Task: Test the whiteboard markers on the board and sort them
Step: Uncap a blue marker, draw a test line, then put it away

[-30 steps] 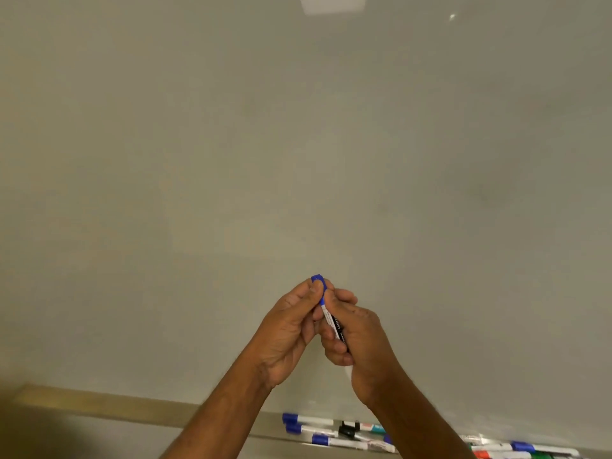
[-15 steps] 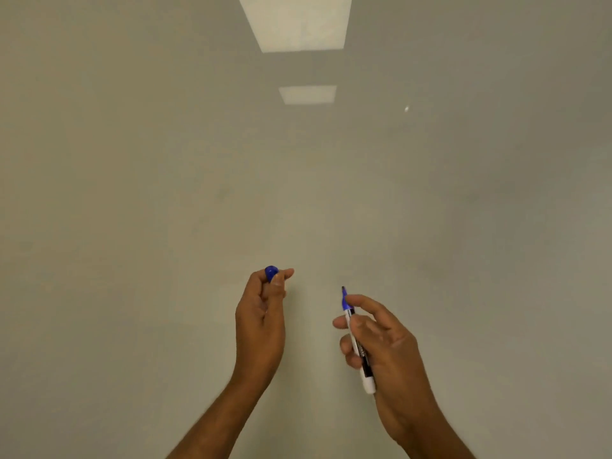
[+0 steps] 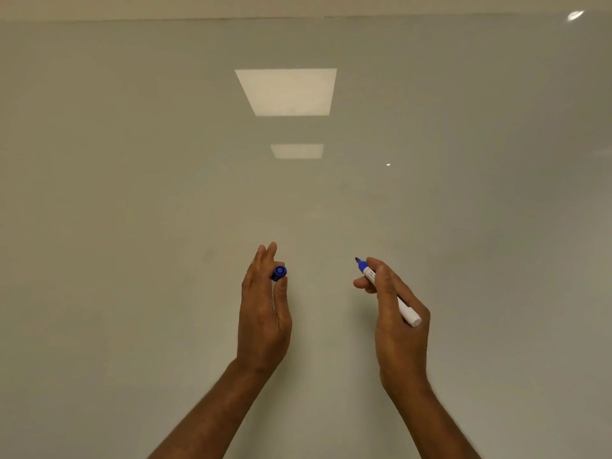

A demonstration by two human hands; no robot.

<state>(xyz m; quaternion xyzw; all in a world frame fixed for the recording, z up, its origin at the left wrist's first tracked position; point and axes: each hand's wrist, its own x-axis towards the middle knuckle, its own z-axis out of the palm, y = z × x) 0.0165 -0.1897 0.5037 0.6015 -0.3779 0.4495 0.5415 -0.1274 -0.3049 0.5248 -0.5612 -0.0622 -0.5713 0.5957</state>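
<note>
two ceiling-light reflections (image 3: 285,91) | bright glint (image 3: 575,15) top right | wall strip (image 3: 298,5)

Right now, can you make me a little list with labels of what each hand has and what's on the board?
left grip: pinches the blue cap
right grip: holds the blue marker, uncapped, tip pointing up and left
whiteboard: no ink mark seen, only light reflections
test stroke: not yet drawn

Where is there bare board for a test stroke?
The whiteboard is unmarked all round: between the left hand, holding the blue cap, and the right hand, holding the marker, and above both. Nowhere crowded; light reflections sit higher.
</note>
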